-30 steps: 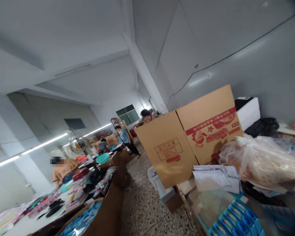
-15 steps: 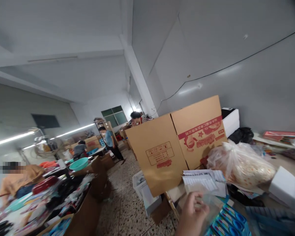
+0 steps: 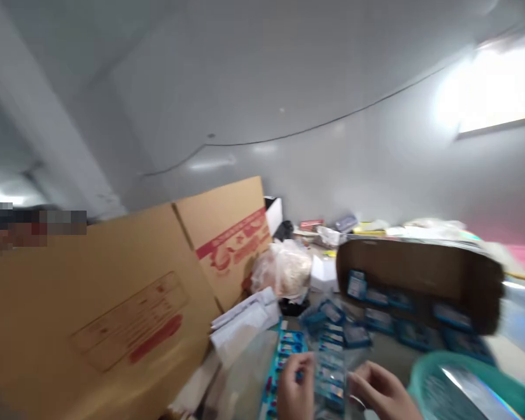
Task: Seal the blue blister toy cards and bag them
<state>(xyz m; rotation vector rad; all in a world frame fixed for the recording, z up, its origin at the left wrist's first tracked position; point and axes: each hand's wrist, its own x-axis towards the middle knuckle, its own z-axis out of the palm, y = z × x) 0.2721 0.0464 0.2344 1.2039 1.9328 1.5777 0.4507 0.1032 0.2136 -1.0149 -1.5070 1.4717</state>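
Inside brown carton [image 3: 420, 269], blue packets [image 3: 357, 286].

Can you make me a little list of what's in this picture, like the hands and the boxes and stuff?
Picture: blurry
Left hand: at the bottom, fingers on the blue packets
Right hand: on the other side of the same packets; the grip is too blurred to tell
Big cardboard box: on the left, with red print
Open carton: behind the hands, on its side, more blue packets inside
Teal basin: bottom right, beside the right hand
Plastic bag: further back, full
Papers: white stack by the big box
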